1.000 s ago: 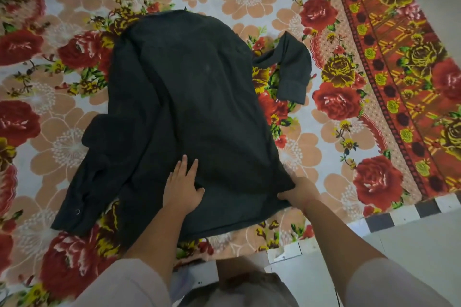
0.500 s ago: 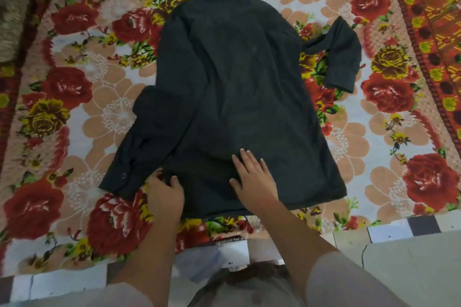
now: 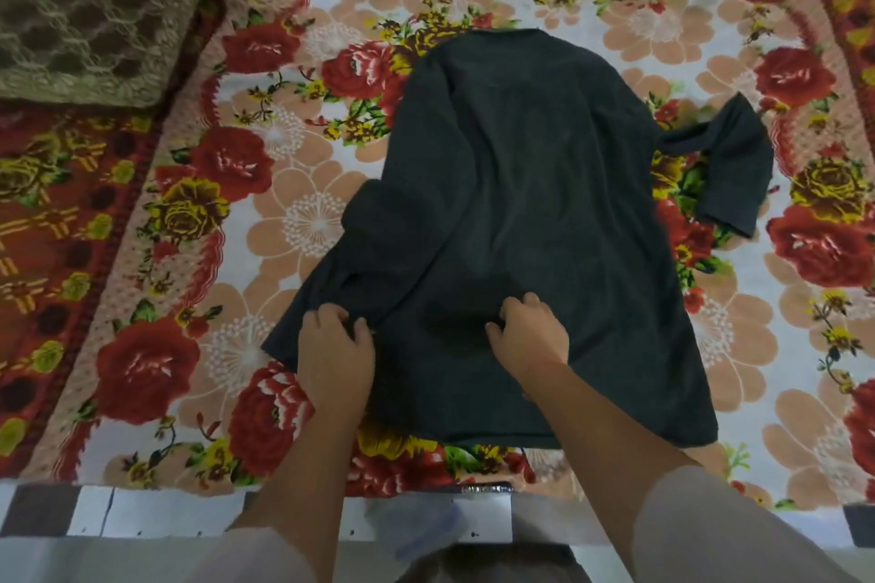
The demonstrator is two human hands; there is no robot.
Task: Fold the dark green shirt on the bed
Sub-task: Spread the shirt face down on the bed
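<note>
Left hand (image 3: 334, 341): fingers curled tight, gripping the dark green shirt (image 3: 521, 204) at its left edge, where the left sleeve (image 3: 379, 246) lies doubled in over the body. Right hand (image 3: 528, 331): knuckles up, fingers (image 3: 521, 305) and thumb hooked into the cloth of the lower body, holding a small gather of it; creases run up the fabric from that spot. The two hands sit side by side with a dark hollow of cloth between them, both well inside the near half of the garment. My forearms come in over the hem (image 3: 544, 438) and cover part of it (so I cannot read how the lower left corner lies). The shirt is spread mostly flat in the middle of the floral bedspread (image 3: 293, 223), neck end away from me, hem toward me. The right sleeve (image 3: 729, 166) is flung out to the right, bent at the elbow with the cuff pointing back toward me, clear of the body. Far left, at the top corner, a brown knitted cushion (image 3: 85, 14) rests on the bedspread's red border, well apart from the shirt. Along the near edge of the bedspread runs a strip of black and white tile (image 3: 94, 518). Pale sleeves (image 3: 710, 535) at my upper arms fill the bottom corners.
</note>
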